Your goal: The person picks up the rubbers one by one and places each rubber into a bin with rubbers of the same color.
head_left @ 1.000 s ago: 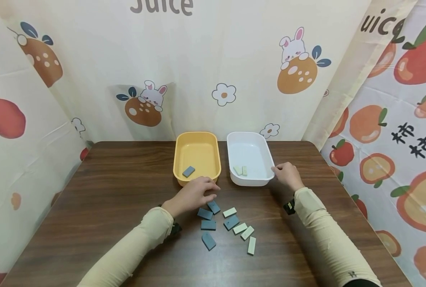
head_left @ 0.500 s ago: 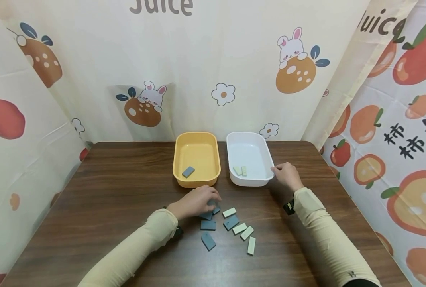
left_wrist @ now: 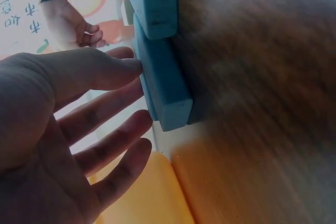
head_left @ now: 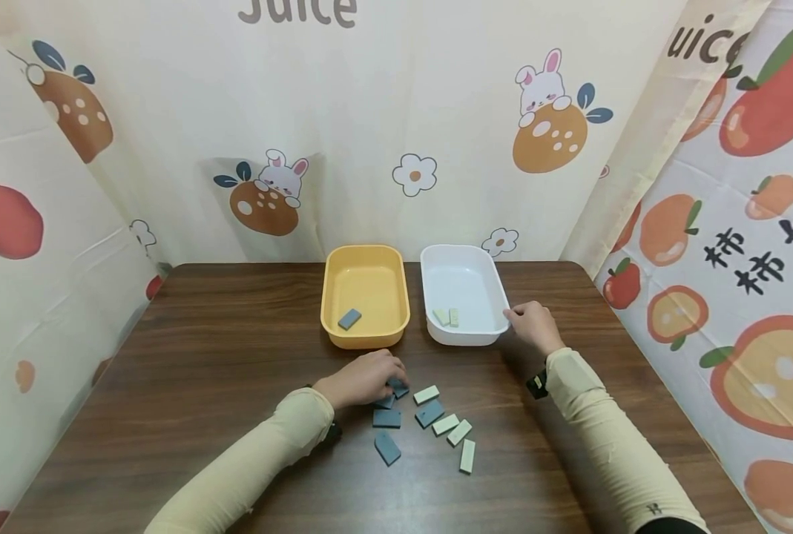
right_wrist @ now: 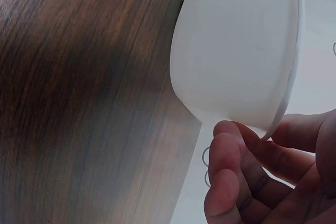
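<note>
Blue-grey flat blocks (head_left: 386, 419) and pale green blocks (head_left: 466, 456) lie loose on the table. My left hand (head_left: 363, 377) is low over the far end of this group, thumb and fingertips right at a blue-grey block (head_left: 398, 388). In the left wrist view, the thumb tip meets the top edge of a blue-grey block (left_wrist: 165, 82), with the other fingers bent beyond it; I cannot tell whether they grip a block. My right hand (head_left: 532, 325) pinches the rim of the white tub (right_wrist: 236, 51) at its near right corner, thumb on one side and fingers underneath.
A yellow tub (head_left: 369, 285) stands left of the white one, with one blue-grey block (head_left: 350, 319) inside. Two pale green blocks (head_left: 453, 317) lie in the white tub. A printed curtain (head_left: 383, 111) hangs behind the wooden table (head_left: 236, 326).
My left hand has come down and nearer from the yellow tub's front edge onto the far blue-grey blocks, its fingers drawing in. The right hand keeps its hold on the white tub.
</note>
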Demonstrator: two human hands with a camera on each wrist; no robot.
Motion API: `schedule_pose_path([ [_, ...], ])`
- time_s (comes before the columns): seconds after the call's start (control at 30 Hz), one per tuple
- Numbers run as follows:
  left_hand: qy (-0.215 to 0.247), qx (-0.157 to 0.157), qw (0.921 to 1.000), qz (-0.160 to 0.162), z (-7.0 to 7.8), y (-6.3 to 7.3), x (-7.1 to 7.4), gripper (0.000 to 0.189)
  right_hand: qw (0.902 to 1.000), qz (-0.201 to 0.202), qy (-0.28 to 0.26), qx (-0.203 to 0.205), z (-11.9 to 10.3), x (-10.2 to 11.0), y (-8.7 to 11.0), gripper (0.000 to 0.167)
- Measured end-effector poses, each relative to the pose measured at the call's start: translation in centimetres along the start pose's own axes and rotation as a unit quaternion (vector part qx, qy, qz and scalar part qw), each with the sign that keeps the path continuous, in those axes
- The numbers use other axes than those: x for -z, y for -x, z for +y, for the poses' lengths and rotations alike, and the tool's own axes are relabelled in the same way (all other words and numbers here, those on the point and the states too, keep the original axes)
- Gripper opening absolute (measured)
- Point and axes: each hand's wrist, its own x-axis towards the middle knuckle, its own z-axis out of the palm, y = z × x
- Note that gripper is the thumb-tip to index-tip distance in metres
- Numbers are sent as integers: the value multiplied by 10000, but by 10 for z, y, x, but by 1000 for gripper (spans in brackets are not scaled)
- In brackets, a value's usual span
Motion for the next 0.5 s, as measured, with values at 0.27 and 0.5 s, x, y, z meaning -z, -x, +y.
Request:
schedule_pose_path([
  [0.27,-105,50,9999,-11,-1,-4,0,26,10000,29,-19,-23,-1,1,-2,37],
  [0.5,-37,169,9998,-27,-2,-6,1,25,10000,-50,18,-50,-1,2,-5,38],
])
